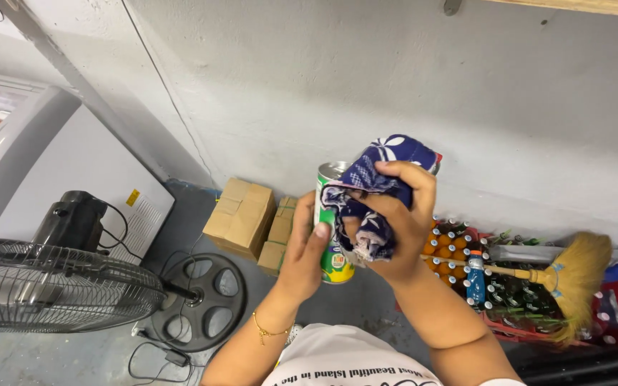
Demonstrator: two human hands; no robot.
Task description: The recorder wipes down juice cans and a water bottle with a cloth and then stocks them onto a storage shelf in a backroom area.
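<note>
My left hand (302, 254) grips a green and white drink can (334, 261) from the left side, with the thumb across its front. My right hand (398, 229) holds a crumpled blue cloth with a white pattern (380, 168) and presses it against the right side and top of the can. The can's silver rim (332, 170) shows above the cloth. A thin gold bracelet (266, 332) sits on my left wrist. Both hands are raised in front of a grey wall.
On the floor stand cardboard boxes (241, 214), a black fan with a round base (51, 286), and a white chest freezer (51, 157). At the right, crates of bottles (466, 257) lie under a straw broom (574, 275).
</note>
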